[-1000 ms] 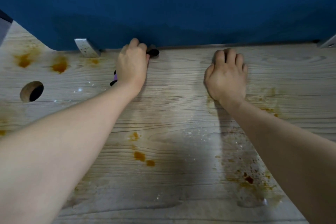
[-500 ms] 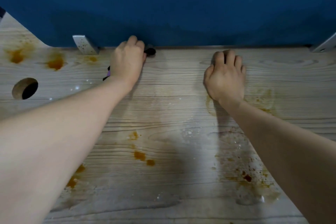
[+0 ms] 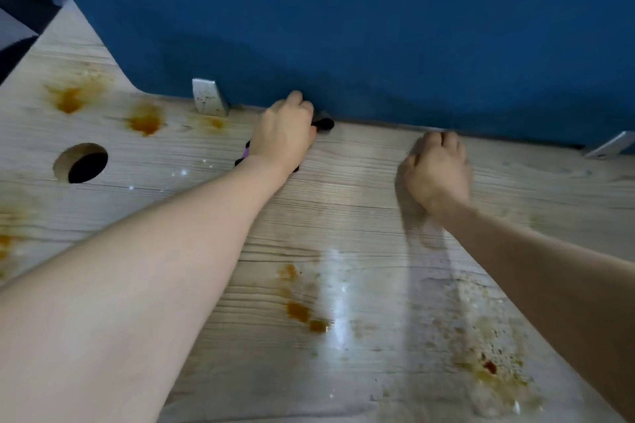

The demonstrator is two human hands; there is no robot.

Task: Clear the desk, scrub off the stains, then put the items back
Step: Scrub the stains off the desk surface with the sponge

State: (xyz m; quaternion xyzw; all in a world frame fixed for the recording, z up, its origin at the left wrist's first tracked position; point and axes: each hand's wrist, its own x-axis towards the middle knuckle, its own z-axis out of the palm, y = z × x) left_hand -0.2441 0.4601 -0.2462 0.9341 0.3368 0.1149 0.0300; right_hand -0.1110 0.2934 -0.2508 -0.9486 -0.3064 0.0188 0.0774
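With the left hand (image 3: 283, 137) gripping a dark scrubber (image 3: 323, 124) and the right hand (image 3: 436, 168) curled empty, centre-frame stains (image 3: 302, 312) risk being missed.

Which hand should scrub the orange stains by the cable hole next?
Left, probably. The left hand already grips a dark scrubbing tool at the desk's back edge, nearer those stains beside the hole. The right hand looks empty and lies farther off.

A blue partition (image 3: 378, 27) walls off the far edge of the table (image 3: 343, 216); two metal brackets (image 3: 208, 98) jut out there. A cable hole (image 3: 82, 163) opens far left.
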